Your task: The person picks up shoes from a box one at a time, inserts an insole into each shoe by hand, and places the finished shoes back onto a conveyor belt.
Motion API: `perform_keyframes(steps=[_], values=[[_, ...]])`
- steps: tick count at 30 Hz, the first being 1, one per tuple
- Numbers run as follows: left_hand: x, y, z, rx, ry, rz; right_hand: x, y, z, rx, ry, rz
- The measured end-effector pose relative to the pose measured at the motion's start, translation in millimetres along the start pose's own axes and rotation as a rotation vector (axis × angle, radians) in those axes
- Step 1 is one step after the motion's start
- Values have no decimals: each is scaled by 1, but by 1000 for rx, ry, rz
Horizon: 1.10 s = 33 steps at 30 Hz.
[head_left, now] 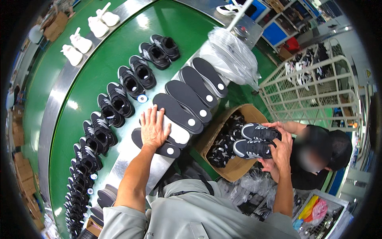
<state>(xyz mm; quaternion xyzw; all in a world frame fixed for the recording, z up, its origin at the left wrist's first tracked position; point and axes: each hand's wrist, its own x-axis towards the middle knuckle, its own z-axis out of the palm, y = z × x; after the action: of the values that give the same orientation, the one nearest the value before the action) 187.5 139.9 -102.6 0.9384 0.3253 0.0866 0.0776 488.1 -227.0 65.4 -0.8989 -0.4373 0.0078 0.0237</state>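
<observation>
My left hand (154, 129) lies with its fingers spread over the insoles, beside one turned to its white underside (177, 130). Dark grey insoles (173, 109) with white round stickers are lined up in stacks along the metal ledge. On the right, my right hand (283, 149) is closed round the heel end of a pair of black and grey sneakers (256, 139). A co-worker's hands (270, 166) are at the same pair, one above and one below my hand. The pair is held over the edge of a cardboard box (234, 175).
A long row of black sneakers (119, 97) runs along the green conveyor (159, 18). White shoes (97, 27) stand on its far metal rim. Clear plastic bags (232, 51) cover the ledge's far end. A wire cart (310, 93) and the co-worker (308, 175) are at the right.
</observation>
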Motion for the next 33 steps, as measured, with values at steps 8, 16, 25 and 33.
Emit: perform_keyframes(steps=[8, 16, 25, 33], values=[[5, 2, 4, -18, -85, -28, 161, -121, 6, 790, 190, -112], [10, 1, 2, -110, -64, -15, 435, -237, 63, 872, 151, 181], [9, -1, 1, -127, -111, -27, 540, -253, 133, 179, 64, 378], [15, -1, 2, -145, -120, -29, 543, -264, 177, 346, -130, 330]])
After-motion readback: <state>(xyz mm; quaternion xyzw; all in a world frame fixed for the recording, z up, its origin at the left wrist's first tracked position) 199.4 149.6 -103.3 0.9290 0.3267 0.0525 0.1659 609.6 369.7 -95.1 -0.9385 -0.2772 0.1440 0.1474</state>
